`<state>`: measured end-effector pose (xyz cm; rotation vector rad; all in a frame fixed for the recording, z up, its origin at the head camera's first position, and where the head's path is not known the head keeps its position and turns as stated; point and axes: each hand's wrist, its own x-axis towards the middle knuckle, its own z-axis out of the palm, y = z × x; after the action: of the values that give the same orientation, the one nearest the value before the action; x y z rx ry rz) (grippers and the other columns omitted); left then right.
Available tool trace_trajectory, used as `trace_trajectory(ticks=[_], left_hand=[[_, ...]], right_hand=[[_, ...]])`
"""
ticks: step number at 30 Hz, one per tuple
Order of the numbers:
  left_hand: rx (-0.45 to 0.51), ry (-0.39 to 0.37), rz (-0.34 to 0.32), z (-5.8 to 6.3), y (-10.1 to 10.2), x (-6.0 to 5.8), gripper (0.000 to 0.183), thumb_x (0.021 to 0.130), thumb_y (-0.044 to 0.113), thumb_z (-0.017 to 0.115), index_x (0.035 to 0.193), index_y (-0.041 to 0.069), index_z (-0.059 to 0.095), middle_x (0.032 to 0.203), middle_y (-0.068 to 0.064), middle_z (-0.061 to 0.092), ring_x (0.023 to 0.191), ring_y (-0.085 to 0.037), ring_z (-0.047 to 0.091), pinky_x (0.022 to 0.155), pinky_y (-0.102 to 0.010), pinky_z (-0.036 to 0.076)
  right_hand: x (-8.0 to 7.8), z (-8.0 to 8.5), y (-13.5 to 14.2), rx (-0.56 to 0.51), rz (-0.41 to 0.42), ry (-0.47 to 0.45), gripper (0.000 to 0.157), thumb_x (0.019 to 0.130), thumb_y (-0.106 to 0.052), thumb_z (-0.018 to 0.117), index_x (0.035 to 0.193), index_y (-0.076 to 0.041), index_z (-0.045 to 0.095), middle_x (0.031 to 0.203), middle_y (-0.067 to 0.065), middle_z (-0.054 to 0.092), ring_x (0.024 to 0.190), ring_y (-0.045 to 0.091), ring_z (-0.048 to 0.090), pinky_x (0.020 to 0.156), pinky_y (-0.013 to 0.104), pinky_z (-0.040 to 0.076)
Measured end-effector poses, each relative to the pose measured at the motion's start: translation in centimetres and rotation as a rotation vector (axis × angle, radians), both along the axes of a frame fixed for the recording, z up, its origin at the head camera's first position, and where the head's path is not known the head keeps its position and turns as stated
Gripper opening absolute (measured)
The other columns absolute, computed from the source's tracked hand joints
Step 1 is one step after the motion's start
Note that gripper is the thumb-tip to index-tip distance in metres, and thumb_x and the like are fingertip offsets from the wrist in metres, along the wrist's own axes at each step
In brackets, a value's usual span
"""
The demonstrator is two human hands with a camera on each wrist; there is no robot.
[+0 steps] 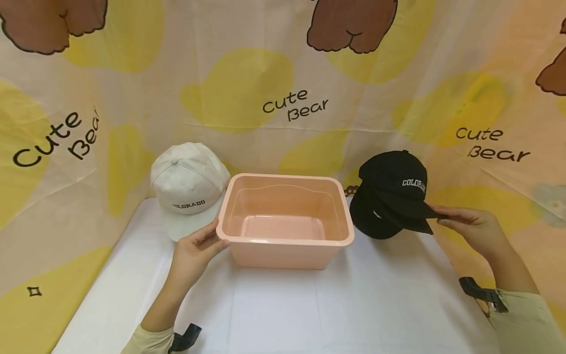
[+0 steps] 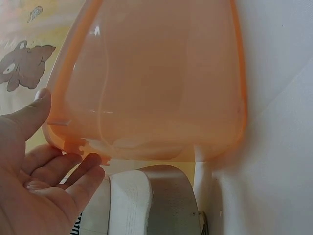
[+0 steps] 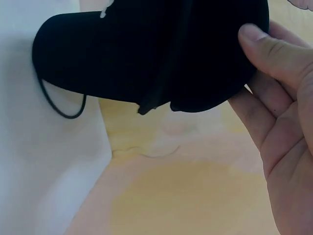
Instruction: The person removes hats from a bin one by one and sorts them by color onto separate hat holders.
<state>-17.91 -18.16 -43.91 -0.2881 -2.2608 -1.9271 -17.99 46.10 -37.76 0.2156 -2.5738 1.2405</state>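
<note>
A pink plastic basin [image 1: 285,255] stands mid-table. My left hand [image 1: 193,258] grips its front left corner, thumb over the rim and fingers under the outside edge; the left wrist view has the same hand [image 2: 54,181] against the basin wall [image 2: 151,73]. On the right, a black cap [image 1: 391,174] lettered "COLORADO" sits tilted on another black cap [image 1: 369,221]. My right hand [image 1: 475,228] pinches the upper cap's brim between thumb and fingers. Close up in the right wrist view, the thumb [image 3: 274,54] lies on top of the black brim.
A white cap [image 1: 190,182] lettered "COLORADO" rests left of the basin, its brim near my left fingers. The white-covered table [image 1: 283,309] runs back to a "Cute Bear" patterned cloth [image 1: 247,93] hanging behind and along both sides.
</note>
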Motion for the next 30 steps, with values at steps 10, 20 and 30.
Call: trace_trajectory(ticks=[10, 20, 30], left_hand=[[-0.009, 0.007, -0.005, 0.5, 0.2, -0.1, 0.070, 0.087, 0.017, 0.084, 0.145, -0.004, 0.052, 0.140, -0.022, 0.060, 0.125, -0.032, 0.062, 0.092, -0.020, 0.057], [0.009, -0.002, -0.009, 0.5, 0.5, -0.4, 0.070, 0.087, 0.017, 0.084, 0.146, -0.003, 0.051, 0.142, -0.021, 0.058, 0.128, -0.038, 0.058, 0.093, -0.020, 0.057], [-0.001, -0.014, -0.015, 0.6, 0.6, -0.3, 0.072, 0.087, 0.021, 0.084, 0.147, -0.001, 0.051, 0.143, -0.020, 0.058, 0.130, -0.035, 0.059, 0.093, -0.019, 0.056]], right_hand=[[0.6, 0.3, -0.2, 0.002, 0.013, -0.036, 0.043, 0.094, -0.003, 0.073, 0.136, 0.001, 0.064, 0.121, -0.027, 0.069, 0.104, -0.010, 0.066, 0.083, 0.004, 0.053], [1.0, 1.9, -1.4, 0.180, -0.059, -0.003, 0.043, 0.094, -0.018, 0.077, 0.135, -0.013, 0.069, 0.119, -0.035, 0.065, 0.108, -0.021, 0.054, 0.082, -0.004, 0.040], [1.4, 2.1, -3.8, 0.119, -0.055, 0.253, 0.031, 0.091, -0.001, 0.077, 0.122, -0.004, 0.075, 0.112, -0.035, 0.067, 0.108, -0.019, 0.058, 0.088, -0.002, 0.042]])
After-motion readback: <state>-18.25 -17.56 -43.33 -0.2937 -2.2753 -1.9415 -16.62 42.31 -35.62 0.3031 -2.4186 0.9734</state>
